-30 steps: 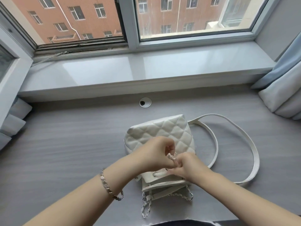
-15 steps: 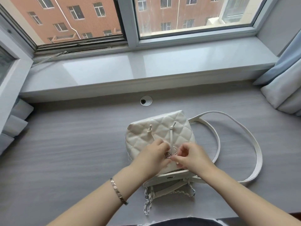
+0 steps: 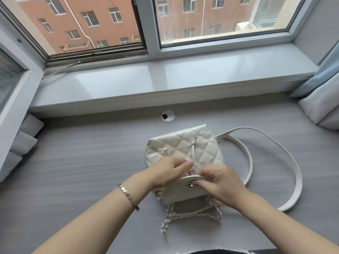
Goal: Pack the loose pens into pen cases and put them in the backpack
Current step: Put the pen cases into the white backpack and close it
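Observation:
A small white quilted backpack (image 3: 185,143) lies on the grey desk (image 3: 73,171), its mouth towards me. Two drawstring ends rest on its quilted front. My right hand (image 3: 220,182) pinches the edge of the backpack's flap (image 3: 176,189) near the metal clasp, with the flap raised over the mouth. My left hand (image 3: 165,171) lies on the bag beside the clasp, fingers extended against the drawn mouth. No pens or pen cases show; the inside of the bag is hidden.
The backpack's long white strap (image 3: 286,158) loops over the desk to the right, and a chain strap (image 3: 183,217) lies near the front edge. A round cable hole (image 3: 167,116) sits behind the bag, below the window sill (image 3: 165,81). Curtains (image 3: 322,99) hang at right.
The drawstring ends were let go and now lie on the bag's front. My right hand has taken the flap and lifted it up over the mouth; my left hand stays at the clasp.

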Tool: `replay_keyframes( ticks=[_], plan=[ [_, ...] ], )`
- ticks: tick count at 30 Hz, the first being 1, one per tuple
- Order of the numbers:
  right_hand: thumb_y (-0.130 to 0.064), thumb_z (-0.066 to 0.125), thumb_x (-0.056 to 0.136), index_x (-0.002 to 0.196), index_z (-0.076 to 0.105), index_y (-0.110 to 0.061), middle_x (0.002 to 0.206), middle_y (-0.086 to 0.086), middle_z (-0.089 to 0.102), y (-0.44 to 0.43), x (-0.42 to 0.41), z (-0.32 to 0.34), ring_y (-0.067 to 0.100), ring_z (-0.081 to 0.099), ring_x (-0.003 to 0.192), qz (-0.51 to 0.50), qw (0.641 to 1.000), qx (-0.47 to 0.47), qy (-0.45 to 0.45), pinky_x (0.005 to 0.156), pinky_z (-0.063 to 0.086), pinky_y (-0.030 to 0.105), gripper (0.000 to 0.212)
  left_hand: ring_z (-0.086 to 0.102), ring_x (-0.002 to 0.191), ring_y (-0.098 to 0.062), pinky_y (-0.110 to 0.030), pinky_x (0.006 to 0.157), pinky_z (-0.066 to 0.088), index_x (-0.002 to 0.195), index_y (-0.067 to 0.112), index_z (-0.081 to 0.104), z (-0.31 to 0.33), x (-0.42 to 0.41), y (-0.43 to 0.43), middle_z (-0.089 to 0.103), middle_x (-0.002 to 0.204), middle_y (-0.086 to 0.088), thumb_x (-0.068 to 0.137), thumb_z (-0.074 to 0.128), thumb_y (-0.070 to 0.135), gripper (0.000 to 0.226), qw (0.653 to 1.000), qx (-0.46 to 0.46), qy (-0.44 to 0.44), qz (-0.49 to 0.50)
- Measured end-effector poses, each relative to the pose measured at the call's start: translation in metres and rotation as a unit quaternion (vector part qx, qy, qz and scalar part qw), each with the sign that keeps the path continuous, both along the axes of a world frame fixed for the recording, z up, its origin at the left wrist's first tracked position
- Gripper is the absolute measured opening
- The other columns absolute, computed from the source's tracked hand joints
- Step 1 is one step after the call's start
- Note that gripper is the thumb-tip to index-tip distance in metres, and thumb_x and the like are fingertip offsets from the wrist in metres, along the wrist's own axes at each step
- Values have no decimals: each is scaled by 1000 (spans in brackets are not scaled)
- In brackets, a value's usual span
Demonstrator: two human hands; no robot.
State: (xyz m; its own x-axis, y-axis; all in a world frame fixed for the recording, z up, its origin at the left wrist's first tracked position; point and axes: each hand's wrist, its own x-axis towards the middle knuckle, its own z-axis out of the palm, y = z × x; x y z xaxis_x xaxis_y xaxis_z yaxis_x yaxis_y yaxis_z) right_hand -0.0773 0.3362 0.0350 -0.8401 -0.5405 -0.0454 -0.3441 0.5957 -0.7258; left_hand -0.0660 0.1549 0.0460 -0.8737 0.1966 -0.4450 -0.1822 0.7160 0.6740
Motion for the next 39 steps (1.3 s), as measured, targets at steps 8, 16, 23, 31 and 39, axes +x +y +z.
replay_keyframes(
  ticks=[8,16,23,31,39],
  plan=[
    [-22,74,75,54,55,-36,58,-11,57,-16,-28,-12,-1,50,60,-35,989,-70,-125,62,38,20,31,58,94,-11,-25,79,42,100,22,67,-10,-4,-1,66,94,5,70,78,37,36,999,-27,19,32],
    [-17,79,69,61,66,-28,57,-12,60,-16,-30,-19,-3,52,58,-100,980,-94,-144,58,36,12,18,53,78,-15,-31,66,37,86,10,67,-11,-18,1,64,80,-6,70,77,36,32,999,-50,2,6],
    [-29,84,59,78,63,-27,83,-7,50,-19,-30,-13,11,51,80,-164,986,-19,-36,72,44,27,28,46,68,-10,-22,59,33,81,8,67,-10,-21,0,53,66,4,81,67,19,11,1000,-9,-1,30],
    [-28,57,80,74,72,-18,67,-1,59,-19,12,-31,18,61,63,-59,966,0,252,57,42,22,19,47,60,-7,-23,58,37,60,23,58,-17,-22,4,54,61,5,80,68,9,27,984,64,-39,159],
    [-23,48,80,65,61,-10,62,5,61,-34,22,-38,21,58,61,-136,956,44,258,65,37,30,24,46,59,-7,-24,58,37,59,22,57,-19,-24,9,54,61,4,82,68,11,28,983,44,-43,172]
  ],
)
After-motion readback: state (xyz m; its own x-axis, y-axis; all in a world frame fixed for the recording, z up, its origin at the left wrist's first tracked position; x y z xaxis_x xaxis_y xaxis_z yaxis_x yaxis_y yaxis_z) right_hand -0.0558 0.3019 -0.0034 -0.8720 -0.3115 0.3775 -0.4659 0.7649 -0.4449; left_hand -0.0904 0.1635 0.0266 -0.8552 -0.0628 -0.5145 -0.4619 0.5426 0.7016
